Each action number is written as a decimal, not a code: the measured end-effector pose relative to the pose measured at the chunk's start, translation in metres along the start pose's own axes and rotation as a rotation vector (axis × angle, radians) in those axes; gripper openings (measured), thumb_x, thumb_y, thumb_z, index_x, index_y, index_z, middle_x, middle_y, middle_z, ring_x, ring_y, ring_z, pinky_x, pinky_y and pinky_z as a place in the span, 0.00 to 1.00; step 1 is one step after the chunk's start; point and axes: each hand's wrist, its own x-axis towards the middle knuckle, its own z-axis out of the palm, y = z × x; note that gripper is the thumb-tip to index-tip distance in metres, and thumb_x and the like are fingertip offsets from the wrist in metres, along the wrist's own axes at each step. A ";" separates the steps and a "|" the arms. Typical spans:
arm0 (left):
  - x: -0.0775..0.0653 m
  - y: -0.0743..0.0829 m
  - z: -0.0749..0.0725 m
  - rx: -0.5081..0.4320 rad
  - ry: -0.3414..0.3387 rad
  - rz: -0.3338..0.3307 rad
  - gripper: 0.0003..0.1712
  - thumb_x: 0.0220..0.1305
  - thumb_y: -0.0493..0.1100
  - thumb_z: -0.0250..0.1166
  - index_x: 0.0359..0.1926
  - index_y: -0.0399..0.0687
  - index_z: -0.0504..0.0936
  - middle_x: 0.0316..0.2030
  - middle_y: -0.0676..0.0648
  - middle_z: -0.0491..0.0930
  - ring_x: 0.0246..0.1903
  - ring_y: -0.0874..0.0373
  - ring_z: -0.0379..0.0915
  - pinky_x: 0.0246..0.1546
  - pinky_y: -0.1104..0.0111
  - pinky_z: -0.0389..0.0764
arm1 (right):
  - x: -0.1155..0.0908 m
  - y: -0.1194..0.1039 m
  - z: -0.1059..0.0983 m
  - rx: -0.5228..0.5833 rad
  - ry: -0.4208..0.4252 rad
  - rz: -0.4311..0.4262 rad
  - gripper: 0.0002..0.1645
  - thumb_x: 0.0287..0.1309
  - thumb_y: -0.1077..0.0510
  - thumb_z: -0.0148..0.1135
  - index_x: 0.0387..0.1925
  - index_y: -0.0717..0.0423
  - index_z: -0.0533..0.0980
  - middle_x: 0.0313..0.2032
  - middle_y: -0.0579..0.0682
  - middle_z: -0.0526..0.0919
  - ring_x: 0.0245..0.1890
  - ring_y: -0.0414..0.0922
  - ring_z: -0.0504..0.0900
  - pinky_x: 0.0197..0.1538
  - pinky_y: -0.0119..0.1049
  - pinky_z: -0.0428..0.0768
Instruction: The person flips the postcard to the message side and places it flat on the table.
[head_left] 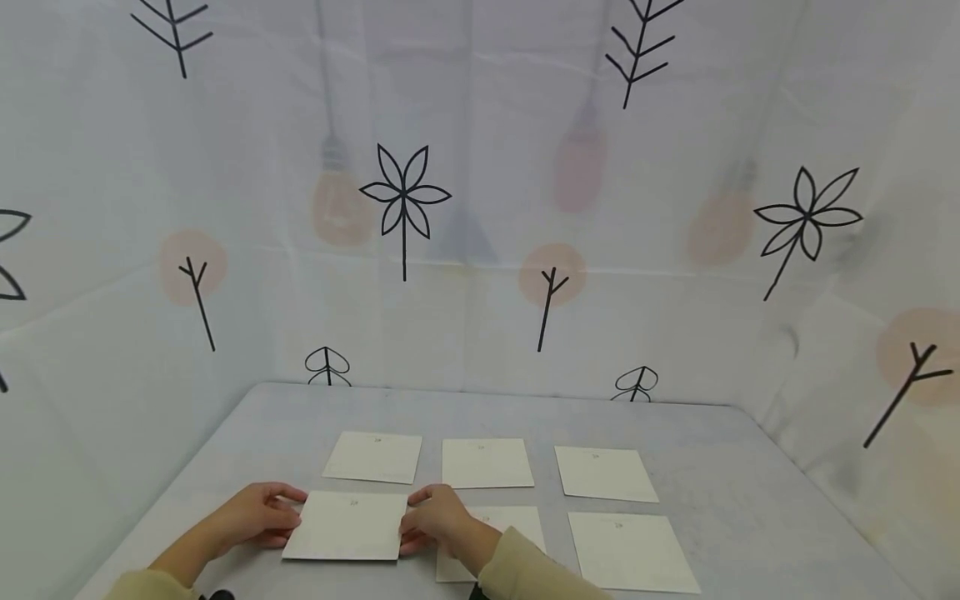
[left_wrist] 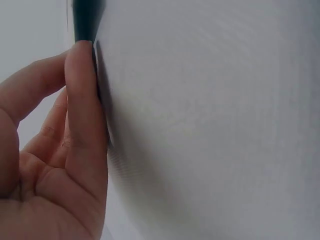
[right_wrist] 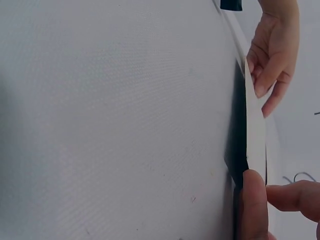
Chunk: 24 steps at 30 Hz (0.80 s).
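A white card (head_left: 345,527) with a small mark near its top edge is held between both hands at the front left of the table. My left hand (head_left: 258,514) grips its left edge, thumb and fingers bent around it. On the opposite edge, my right hand (head_left: 437,518) pinches it. Seen nearly edge-on in the right wrist view, the card (right_wrist: 256,135) stands slightly off the tabletop, with a dark gap beneath. My right forearm partly covers another white card (head_left: 491,518) beside it. In the left wrist view, fingers (left_wrist: 82,100) lie close along the table surface.
Three similar cards form a back row: left (head_left: 372,457), middle (head_left: 487,463) and right (head_left: 606,474). One more card (head_left: 633,552) lies at the front right. The pale table (head_left: 750,500) meets a patterned fabric backdrop (head_left: 465,325) behind and at both sides.
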 end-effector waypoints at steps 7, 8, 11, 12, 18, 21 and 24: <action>0.002 0.006 0.007 0.095 0.118 -0.082 0.22 0.50 0.31 0.68 0.48 0.32 0.75 0.26 0.46 0.76 0.23 0.57 0.74 0.24 0.67 0.80 | -0.005 -0.004 0.000 -0.048 0.000 0.012 0.19 0.44 0.77 0.61 0.41 0.69 0.69 0.24 0.59 0.78 0.20 0.44 0.80 0.28 0.36 0.82; 0.002 0.006 0.008 0.100 0.121 -0.081 0.22 0.50 0.31 0.68 0.48 0.32 0.75 0.25 0.46 0.76 0.23 0.57 0.74 0.24 0.67 0.80 | -0.006 -0.004 0.000 -0.054 0.001 0.011 0.20 0.44 0.77 0.62 0.41 0.68 0.69 0.24 0.58 0.78 0.20 0.44 0.80 0.27 0.36 0.82; 0.002 0.006 0.008 0.108 0.126 -0.072 0.22 0.49 0.31 0.68 0.47 0.32 0.75 0.24 0.46 0.76 0.23 0.57 0.74 0.23 0.67 0.80 | -0.008 -0.005 0.000 -0.070 0.004 0.008 0.20 0.44 0.77 0.62 0.42 0.68 0.70 0.24 0.57 0.78 0.19 0.44 0.80 0.27 0.35 0.82; 0.002 0.006 0.008 0.111 0.128 -0.073 0.22 0.49 0.31 0.68 0.47 0.32 0.75 0.24 0.46 0.76 0.22 0.57 0.74 0.23 0.67 0.80 | -0.009 -0.005 0.000 -0.078 0.006 0.009 0.20 0.43 0.77 0.62 0.42 0.68 0.70 0.24 0.57 0.79 0.19 0.44 0.80 0.27 0.35 0.82; 0.003 0.006 0.009 0.131 0.152 -0.096 0.22 0.48 0.31 0.69 0.47 0.34 0.76 0.25 0.46 0.76 0.22 0.57 0.74 0.23 0.68 0.80 | -0.009 -0.005 0.000 -0.095 0.018 0.002 0.20 0.44 0.77 0.63 0.43 0.68 0.71 0.24 0.56 0.78 0.19 0.44 0.80 0.27 0.34 0.82; 0.003 0.006 0.009 0.133 0.152 -0.097 0.23 0.49 0.32 0.69 0.48 0.34 0.75 0.25 0.46 0.76 0.23 0.57 0.74 0.23 0.68 0.80 | -0.009 -0.005 -0.002 -0.101 0.024 -0.021 0.20 0.44 0.76 0.63 0.42 0.68 0.72 0.25 0.56 0.78 0.19 0.43 0.80 0.26 0.34 0.81; 0.003 0.007 0.008 0.124 0.146 -0.076 0.24 0.51 0.34 0.69 0.50 0.35 0.75 0.26 0.46 0.77 0.23 0.57 0.74 0.24 0.67 0.80 | -0.010 -0.007 -0.005 -0.096 0.024 -0.059 0.20 0.43 0.76 0.63 0.42 0.68 0.72 0.25 0.56 0.77 0.18 0.42 0.80 0.26 0.34 0.81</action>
